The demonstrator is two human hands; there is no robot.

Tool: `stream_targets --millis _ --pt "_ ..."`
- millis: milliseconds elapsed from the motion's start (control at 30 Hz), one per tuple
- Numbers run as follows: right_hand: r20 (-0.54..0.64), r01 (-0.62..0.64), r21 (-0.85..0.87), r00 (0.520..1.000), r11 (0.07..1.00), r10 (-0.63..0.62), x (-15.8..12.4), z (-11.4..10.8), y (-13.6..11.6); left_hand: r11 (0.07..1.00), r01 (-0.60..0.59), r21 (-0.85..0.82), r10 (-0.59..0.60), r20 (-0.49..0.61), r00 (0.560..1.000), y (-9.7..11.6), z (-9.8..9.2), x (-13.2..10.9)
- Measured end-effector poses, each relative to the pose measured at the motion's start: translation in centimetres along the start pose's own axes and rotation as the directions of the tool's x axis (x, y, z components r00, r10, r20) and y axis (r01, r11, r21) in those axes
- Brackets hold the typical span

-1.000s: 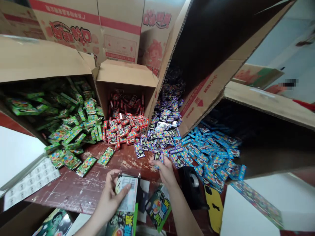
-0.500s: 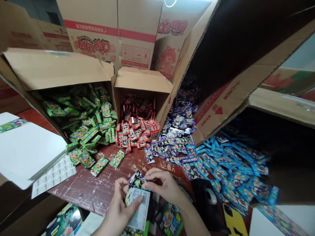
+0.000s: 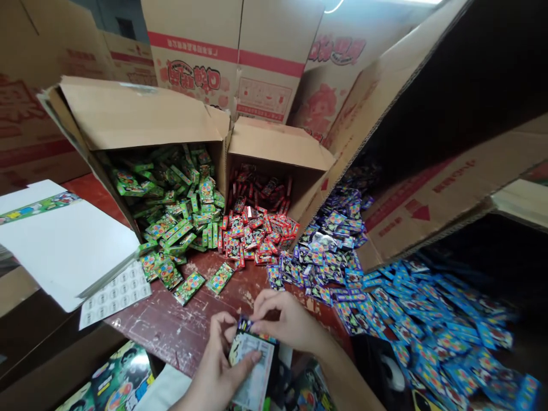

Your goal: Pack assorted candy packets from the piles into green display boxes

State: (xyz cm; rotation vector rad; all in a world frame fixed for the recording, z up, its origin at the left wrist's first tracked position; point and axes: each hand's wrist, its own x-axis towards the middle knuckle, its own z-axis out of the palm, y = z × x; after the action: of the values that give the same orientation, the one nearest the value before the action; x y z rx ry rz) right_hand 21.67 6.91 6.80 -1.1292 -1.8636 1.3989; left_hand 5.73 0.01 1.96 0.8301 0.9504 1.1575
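My left hand (image 3: 214, 365) grips a dark pouch (image 3: 250, 374) near the bottom middle, its thumb lying across the pale printed panel. At the pouch's top edge, the bent fingers of my right hand (image 3: 285, 319) pinch a small purple packet (image 3: 245, 324). Only a strip of that packet shows; the rest is hidden by the pouch and my fingers. Under my right forearm lies another dark printed pouch (image 3: 310, 385), partly covered. Two green packets, one of them this green packet (image 3: 220, 278), lie on the red table (image 3: 171, 331) beyond my hands.
Open cartons spill green packets (image 3: 180, 228), red packets (image 3: 257, 234), purple packets (image 3: 321, 257) and blue packets (image 3: 419, 308). White cards (image 3: 85, 245) and a sticker sheet (image 3: 115, 294) sit left. A black object (image 3: 377, 365) stands right of my forearm. Printed packaging (image 3: 115, 379) is lower left.
The purple packet has sunk lower at the pouch's top, with much less of it showing. My view has turned left, so the scene sits further right.
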Motion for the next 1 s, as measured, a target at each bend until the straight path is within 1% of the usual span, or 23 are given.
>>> stream_targets --millis 33,67,100,133,167,200,233,267,300,367,400,433,500,600,667,733,800,900,967,1000 --pt "0.033 0.037 -0.021 0.999 0.999 -0.037 0.3 0.0 0.2 1.0 -0.008 -0.007 0.008 -0.003 1.0 0.1 -0.1 0.1" --pt "0.041 0.064 -0.036 0.997 0.997 -0.063 0.8 0.0 0.5 1.0 -0.008 -0.005 0.008 0.008 1.0 0.3 -0.3 0.3" --pt "-0.011 0.066 -0.053 0.998 0.996 -0.067 1.6 -0.2 1.0 1.0 -0.006 0.01 0.005 0.039 0.999 0.4 -0.7 0.5" --pt "-0.121 0.043 -0.075 0.991 0.996 -0.052 2.8 -0.5 1.6 0.999 -0.006 0.034 0.003 0.077 0.997 0.6 -1.0 0.7" --pt "-0.268 0.001 -0.098 0.963 0.995 -0.027 4.2 -0.8 2.2 0.998 -0.008 0.062 0.001 0.112 0.994 0.7 -1.4 0.9" --pt "-0.424 -0.056 -0.118 0.905 0.991 0.0 5.9 -1.2 2.8 0.996 -0.014 0.09 0.002 0.132 0.991 0.7 -1.8 1.0" --pt "-0.549 -0.112 -0.131 0.835 0.985 0.022 7.6 -1.5 3.4 0.993 -0.026 0.114 0.01 0.136 0.991 0.8 -2.1 1.2" --pt "-0.629 -0.154 -0.136 0.777 0.979 0.035 9.4 -1.8 3.9 0.991 -0.04 0.131 0.023 0.128 0.991 0.8 -2.3 1.2" --pt "-0.676 -0.18 -0.137 0.736 0.974 0.041 11.0 -2.0 4.5 0.989 -0.049 0.139 0.035 0.105 0.994 0.7 -2.5 1.3" --pt "-0.726 -0.205 -0.13 0.686 0.97 0.048 13.4 -2.2 5.5 0.989 -0.059 0.138 0.056 0.029 0.998 0.4 -2.7 1.2" --pt "-0.741 -0.21 -0.121 0.67 0.97 0.053 14.1 -2.3 6.0 0.989 -0.066 0.13 0.069 -0.014 0.998 0.3 -2.8 1.2" --pt "-0.743 -0.206 -0.109 0.667 0.972 0.059 14.3 -2.4 6.5 0.99 -0.071 0.122 0.079 -0.056 0.995 0.1 -3.0 1.2" --pt "-0.714 -0.168 -0.069 0.697 0.983 0.069 13.6 -2.8 7.2 0.99 -0.076 0.117 0.09 -0.119 0.989 -0.2 -3.4 1.3" --pt "-0.648 -0.084 0.012 0.758 0.996 0.072 10.4 -3.9 7.4 0.984 -0.059 0.168 0.084 -0.146 0.986 -0.4 -4.3 1.7" --pt "-0.574 -0.007 0.123 0.815 0.992 0.077 7.9 -4.5 6.8 0.978 -0.054 0.201 0.082 -0.136 0.987 -0.6 -4.7 1.9" --pt "-0.476 0.071 0.259 0.877 0.963 0.063 5.7 -4.8 5.7 0.976 -0.049 0.213 0.071 -0.099 0.992 -0.7 -4.8 2.1" --pt "-0.414 0.111 0.331 0.909 0.937 0.039 4.3 -4.8 4.3 0.971 -0.045 0.236 0.062 -0.065 0.996 -0.9 -4.7 2.1" --pt "-0.38 0.096 0.282 0.925 0.955 0.019 3.6 -4.6 1.9 0.958 -0.046 0.283 0.055 -0.025 0.998 -0.8 -4.2 2.0" --pt "-0.306 0.085 0.213 0.952 0.973 -0.016 3.8 -4.2 0.2 0.959 -0.046 0.28 0.05 -0.005 0.999 -0.6 -3.9 1.8" --pt "-0.244 0.083 0.173 0.969 0.981 -0.039 4.0 -4.0 -0.6 0.963 -0.043 0.266 0.043 0.006 0.999 -0.5 -3.7 1.7"
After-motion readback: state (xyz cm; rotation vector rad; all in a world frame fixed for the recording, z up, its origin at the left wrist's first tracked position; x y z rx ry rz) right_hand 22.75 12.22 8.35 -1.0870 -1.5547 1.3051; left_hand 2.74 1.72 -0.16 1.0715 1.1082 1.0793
